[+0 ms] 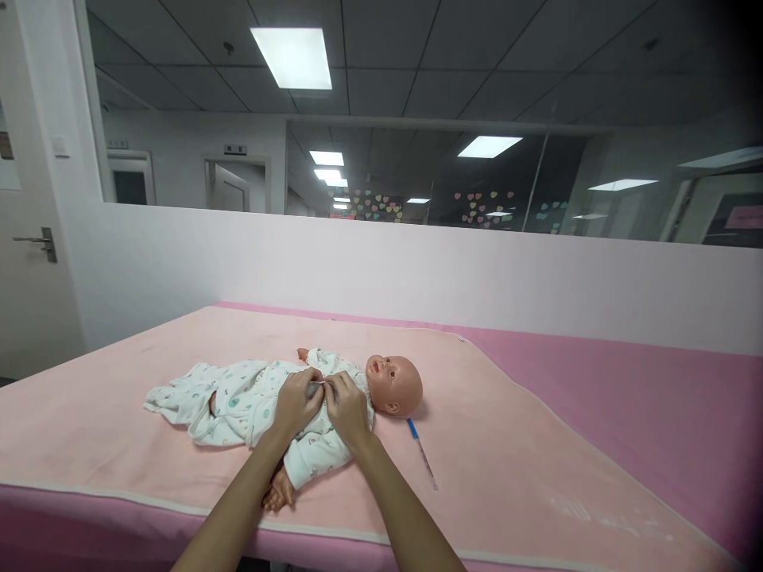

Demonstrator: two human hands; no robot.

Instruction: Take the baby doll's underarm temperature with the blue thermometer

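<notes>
A baby doll [395, 385] lies on its back on the peach mat, its head to the right. It wears white printed baby clothes [247, 397]. Over the doll's chest, my left hand [298, 403] and my right hand [348, 407] meet with bent fingers, the fingertips pinched at the front of the clothes. A small whitish strip shows between the fingertips, seemingly part of the clothes; its details are too small to tell. Just right of the doll's head lies a thin clear stick with a blue end [423, 453], similar to a thermometer.
The peach mat [506, 469] covers much of a pink padded table [644, 389]. A low white wall [417, 274] with a long window above it borders the far side. A door [32, 238] with a lever handle stands at the left.
</notes>
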